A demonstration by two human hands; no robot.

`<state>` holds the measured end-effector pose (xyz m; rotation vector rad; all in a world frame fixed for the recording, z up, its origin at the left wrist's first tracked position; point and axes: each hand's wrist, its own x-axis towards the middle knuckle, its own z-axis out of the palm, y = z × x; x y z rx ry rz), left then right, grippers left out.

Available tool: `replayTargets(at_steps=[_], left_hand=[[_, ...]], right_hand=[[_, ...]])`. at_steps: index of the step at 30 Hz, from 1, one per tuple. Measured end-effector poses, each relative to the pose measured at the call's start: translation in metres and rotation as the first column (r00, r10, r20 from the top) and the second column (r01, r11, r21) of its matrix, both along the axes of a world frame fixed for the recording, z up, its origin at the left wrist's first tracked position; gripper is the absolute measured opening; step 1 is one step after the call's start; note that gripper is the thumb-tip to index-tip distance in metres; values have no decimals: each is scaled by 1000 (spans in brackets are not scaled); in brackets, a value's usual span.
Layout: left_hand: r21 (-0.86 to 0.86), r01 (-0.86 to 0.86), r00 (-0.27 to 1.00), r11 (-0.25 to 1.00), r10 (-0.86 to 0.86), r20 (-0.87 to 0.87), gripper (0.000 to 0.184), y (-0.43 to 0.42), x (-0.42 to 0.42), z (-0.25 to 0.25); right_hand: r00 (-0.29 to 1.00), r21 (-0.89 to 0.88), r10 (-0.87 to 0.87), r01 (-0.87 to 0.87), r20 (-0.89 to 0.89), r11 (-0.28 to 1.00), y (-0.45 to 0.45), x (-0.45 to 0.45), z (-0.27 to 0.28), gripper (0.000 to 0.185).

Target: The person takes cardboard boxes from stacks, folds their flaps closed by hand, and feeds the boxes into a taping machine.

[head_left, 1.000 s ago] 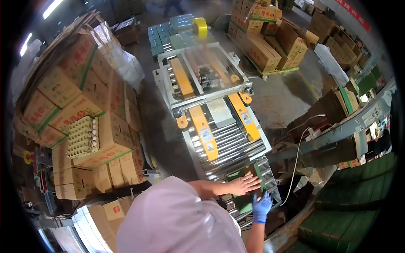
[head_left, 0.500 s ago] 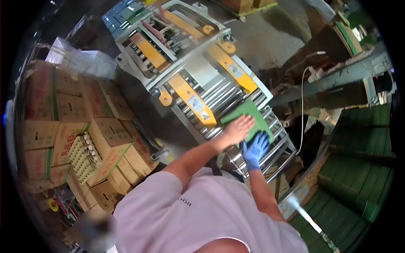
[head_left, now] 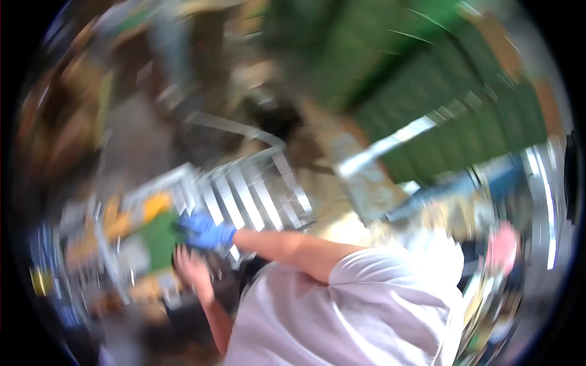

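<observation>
The whole view is smeared by motion. A green flat box (head_left: 160, 241) lies on the conveyor at the left, at the yellow-railed machine. My right hand (head_left: 207, 232), in a blue glove, is at the box's near end with its fingers stretched out. Below it my bare left hand (head_left: 191, 267) is beside the same end, fingers apart. Blur hides whether either hand touches the box. Neither hand visibly holds anything.
Metal rollers (head_left: 247, 195) extend above and right of the gloved hand. Stacked green boxes (head_left: 452, 110) fill the upper right, with a pale bar (head_left: 387, 146) in front. A pink rounded shape (head_left: 503, 249) shows at the right.
The view has swung sharply, so machine and hands now appear at the left and the green stacks at the upper right. The green box is farther into the yellow-railed machine, off my palms.
</observation>
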<state>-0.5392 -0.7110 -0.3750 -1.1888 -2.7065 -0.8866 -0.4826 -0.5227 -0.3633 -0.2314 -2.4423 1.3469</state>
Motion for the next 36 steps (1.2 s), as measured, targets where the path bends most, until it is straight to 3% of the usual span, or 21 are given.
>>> replayTargets(at_steps=[1, 2, 4, 6, 7, 8, 10, 11, 12, 13, 15, 17, 18, 20, 21, 22, 25, 28, 31, 34, 36], left_hand=[[-38, -22, 999, 999, 24, 41, 35, 7, 27, 13], [14, 85, 995, 996, -85, 54, 35, 6, 36, -21], [92, 238, 953, 967, -251, 169, 36, 27, 66, -52], [38, 393, 872, 919, -385, 301, 37, 80, 106, -17], [174, 457, 792, 872, -488, 366, 36, 111, 126, 3], [195, 583, 715, 788, -612, 338, 35, 147, 141, 17], [341, 645, 553, 683, -726, 409, 37, 222, 185, 66], [411, 689, 467, 598, -799, 379, 39, 259, 211, 99], [469, 723, 373, 507, -858, 353, 43, 293, 240, 142], [544, 730, 282, 414, -907, 311, 52, 327, 268, 173], [724, 661, 43, 196, -974, 224, 75, 386, 333, 246], [866, 500, -218, 15, -966, 143, 97, 427, 401, 330], [837, 547, -189, -23, -977, 97, 110, 442, 431, 372], [678, 720, -13, -149, -979, -202, 115, 474, 484, 435], [676, 723, 36, -143, -969, -243, 117, 481, 507, 465], [677, 725, 86, -131, -957, -278, 120, 488, 531, 489], [786, 579, 6, -219, -962, -273, 115, 527, 588, 524], [792, 565, -16, -231, -963, -270, 119, 535, 608, 545], [866, 455, 35, -205, -968, -248, 119, 553, 628, 541], [862, 499, 385, -84, -870, -308, 121, 561, 642, 532], [857, 512, 464, -63, -819, -338, 121, 565, 652, 524]], right_hand=[[997, -166, -43, 33, -58, 986, 13, 30, -3, 60], [987, 30, -141, 143, -80, 989, 27, 59, -14, 59], [966, -124, -226, 241, 124, 963, 59, 158, 23, 59], [847, -101, -500, 521, 181, 847, 89, 262, 46, 57], [694, -143, -688, 718, 211, 681, 97, 316, 27, 58], [506, -236, -801, 861, 320, 450, 100, 373, 73, 50], [53, -734, -999, 677, -12, 45, 103, 481, 45, 36], [-157, -435, -987, 886, 46, -161, 102, 539, 69, 35], [-334, -370, -923, 896, -194, -246, 109, 594, 70, 33], [-374, -309, -908, 900, -189, -306, 105, 634, 122, 34], [-319, -150, -888, 947, -331, -285, 115, 685, 231, 51], [-190, -51, -836, 980, -514, -192, 155, 762, 287, 56], [-49, -39, -793, 999, -607, -32, 171, 775, 333, 56], [58, -135, -667, 963, -743, 233, 210, 812, 401, 59], [68, -61, -622, 981, -780, 184, 230, 820, 436, 55], [100, -228, -608, 870, -788, 438, 254, 844, 457, 57], [220, -70, -591, 901, -776, 428, 295, 872, 538, 61], [112, -323, -791, 871, -602, 370, 354, 920, 574, 71], [-23, -419, -816, 866, -578, 273, 373, 913, 586, 56], [-26, -652, -924, 716, -381, 249, 384, 922, 579, 69], [-100, -653, -915, 730, -392, 200, 380, 898, 572, 80]])
